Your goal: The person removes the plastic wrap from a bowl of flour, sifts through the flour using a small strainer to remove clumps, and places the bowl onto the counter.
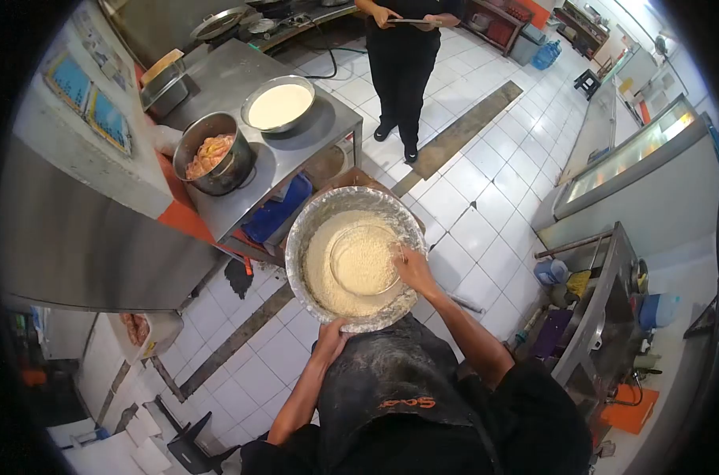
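Note:
A large metal bowl (300, 273), its walls dusted white, stands in front of me with pale flour (328, 289) inside. Within the bowl lies a round sieve (333, 265) with a thin rim, flour heaped in it. My right hand (413, 271) reaches over the bowl's right side, its fingers closed at the sieve's edge; flour and the hand itself hide part of the grip. Down at the near rim, my left hand (330, 340) is closed on the bowl's edge, steadying contact at the lower left.
On the steel table (225, 83) at upper left stand a pot (231, 174) of raw meat pieces and a bowl of pale liquid (279, 107). Blue plastic (284, 210) sits below. A person (405, 63) holding a flat object stands ahead. A metal sink counter (593, 332) is at right.

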A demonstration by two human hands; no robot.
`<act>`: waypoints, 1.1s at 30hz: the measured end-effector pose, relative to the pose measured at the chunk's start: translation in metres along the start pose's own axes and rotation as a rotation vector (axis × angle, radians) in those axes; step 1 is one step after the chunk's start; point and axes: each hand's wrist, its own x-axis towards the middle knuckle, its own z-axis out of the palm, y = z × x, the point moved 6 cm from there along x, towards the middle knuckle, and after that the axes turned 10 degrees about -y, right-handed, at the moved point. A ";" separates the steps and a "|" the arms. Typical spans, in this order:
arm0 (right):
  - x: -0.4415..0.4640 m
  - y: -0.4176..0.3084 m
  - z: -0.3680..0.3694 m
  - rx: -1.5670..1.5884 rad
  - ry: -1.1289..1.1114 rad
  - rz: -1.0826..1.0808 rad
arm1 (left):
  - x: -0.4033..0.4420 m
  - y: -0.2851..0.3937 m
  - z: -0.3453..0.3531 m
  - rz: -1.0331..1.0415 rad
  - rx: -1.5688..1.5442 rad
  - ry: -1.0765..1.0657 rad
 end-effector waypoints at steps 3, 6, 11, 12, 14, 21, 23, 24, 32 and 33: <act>0.000 -0.004 -0.001 0.014 0.045 -0.011 | 0.004 0.003 0.002 0.034 -0.012 -0.015; 0.001 -0.006 0.001 -0.061 -0.027 -0.043 | 0.002 0.004 0.002 0.015 0.002 -0.019; 0.001 -0.007 0.008 -0.008 -0.067 -0.074 | -0.001 0.009 0.005 -0.006 0.011 -0.047; 0.002 -0.008 0.005 0.000 0.017 -0.075 | 0.000 0.010 0.007 -0.009 -0.007 -0.047; -0.001 -0.010 0.000 0.008 0.172 -0.077 | 0.001 0.012 0.010 -0.009 -0.026 -0.060; 0.007 -0.013 0.006 0.093 0.093 -0.124 | -0.004 0.018 0.014 -0.037 0.005 -0.090; 0.002 -0.025 0.007 -0.021 0.014 -0.277 | -0.008 0.020 0.015 -0.047 0.018 -0.087; 0.000 -0.026 0.003 0.038 0.061 -0.207 | -0.006 0.018 0.011 -0.058 0.012 -0.082; -0.004 -0.021 -0.006 0.090 0.117 0.000 | -0.006 0.022 0.017 -0.056 -0.024 -0.109; 0.000 -0.022 -0.005 0.028 0.116 -0.108 | -0.007 0.024 0.020 -0.055 -0.029 -0.102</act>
